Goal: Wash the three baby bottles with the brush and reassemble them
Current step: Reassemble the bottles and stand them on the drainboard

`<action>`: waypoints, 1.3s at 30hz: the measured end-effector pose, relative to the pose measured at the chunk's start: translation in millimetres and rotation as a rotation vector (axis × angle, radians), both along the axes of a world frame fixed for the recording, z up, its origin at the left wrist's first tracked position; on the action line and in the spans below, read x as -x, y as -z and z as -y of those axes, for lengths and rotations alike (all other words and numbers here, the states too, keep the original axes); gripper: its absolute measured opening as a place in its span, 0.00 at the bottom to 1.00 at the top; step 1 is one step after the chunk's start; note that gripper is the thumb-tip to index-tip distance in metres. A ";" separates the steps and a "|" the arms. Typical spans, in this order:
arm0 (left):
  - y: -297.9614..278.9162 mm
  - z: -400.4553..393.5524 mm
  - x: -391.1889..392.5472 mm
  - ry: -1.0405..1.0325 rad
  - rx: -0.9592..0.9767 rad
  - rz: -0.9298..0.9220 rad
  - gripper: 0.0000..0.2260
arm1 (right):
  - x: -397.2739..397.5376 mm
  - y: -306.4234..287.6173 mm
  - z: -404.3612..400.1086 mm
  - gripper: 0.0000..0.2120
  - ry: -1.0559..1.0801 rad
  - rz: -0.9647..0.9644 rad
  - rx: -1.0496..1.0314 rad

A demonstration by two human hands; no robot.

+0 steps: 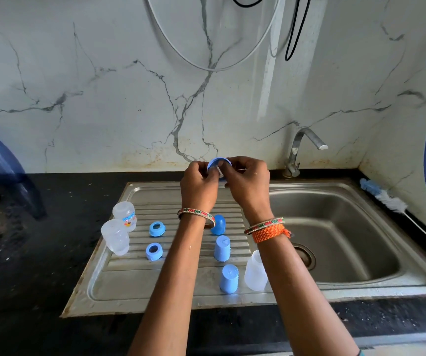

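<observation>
Both hands, left hand (198, 183) and right hand (248, 185), pinch a round blue plastic collar ring (217, 164) with their fingers, above the ribbed steel drainboard (134, 283). Three translucent bottles (115, 236) stand inverted among smooth blue caps (222, 248). The bristly brush (392, 201) lies far right.

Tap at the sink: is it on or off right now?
Off, as far as the view shows. No stream falls from the tap spout, and the sink basin beneath holds no pooled or splashing water.

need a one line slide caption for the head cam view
Both hands hold a blue collar ring above the drainboard, among bottles, rings and caps.
</observation>
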State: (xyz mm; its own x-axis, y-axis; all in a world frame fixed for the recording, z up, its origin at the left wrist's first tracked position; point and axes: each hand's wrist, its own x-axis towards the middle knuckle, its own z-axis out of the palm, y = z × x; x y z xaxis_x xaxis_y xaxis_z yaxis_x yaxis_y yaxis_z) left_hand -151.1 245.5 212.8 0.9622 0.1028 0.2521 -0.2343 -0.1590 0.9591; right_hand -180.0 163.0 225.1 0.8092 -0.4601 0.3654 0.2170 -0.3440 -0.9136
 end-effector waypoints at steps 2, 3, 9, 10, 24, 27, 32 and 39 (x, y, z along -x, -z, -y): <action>2.3 -0.1 2.3 -0.036 0.019 0.023 0.04 | 1.1 -0.3 -1.0 0.03 -0.015 -0.015 0.025; 3.1 -1.8 3.2 -0.043 0.044 0.045 0.03 | 2.0 -1.3 0.0 0.03 -0.028 -0.020 0.051; 6.5 -4.8 0.7 -0.020 0.050 0.095 0.05 | 3.2 -6.7 -5.7 0.01 0.070 0.014 0.204; 7.8 -3.5 -0.2 -0.034 0.029 0.075 0.05 | 2.2 -4.0 -8.7 0.01 0.080 0.008 0.213; 20.1 -15.9 0.3 0.228 0.558 -0.138 0.21 | 18.1 -2.1 30.9 0.13 -0.483 -0.133 -0.321; 21.0 -20.3 7.1 0.430 0.597 -0.218 0.19 | 24.6 -1.1 37.3 0.12 -0.484 -0.121 -0.219; 19.2 -28.3 9.6 0.636 0.596 -0.283 0.14 | 30.4 5.1 34.9 0.06 -0.331 -0.022 -0.139; 24.8 -33.8 15.7 0.785 0.567 -0.145 0.20 | 34.6 1.8 33.0 0.04 -0.333 -0.041 -0.206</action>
State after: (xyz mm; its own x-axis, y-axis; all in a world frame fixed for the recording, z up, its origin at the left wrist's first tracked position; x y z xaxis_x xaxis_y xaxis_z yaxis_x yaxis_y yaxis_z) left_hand -166.8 279.3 188.1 0.8264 -0.5109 0.2366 0.0501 0.4852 0.8729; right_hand -214.6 130.0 223.3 0.9385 -0.2306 0.2568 0.2473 -0.0696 -0.9664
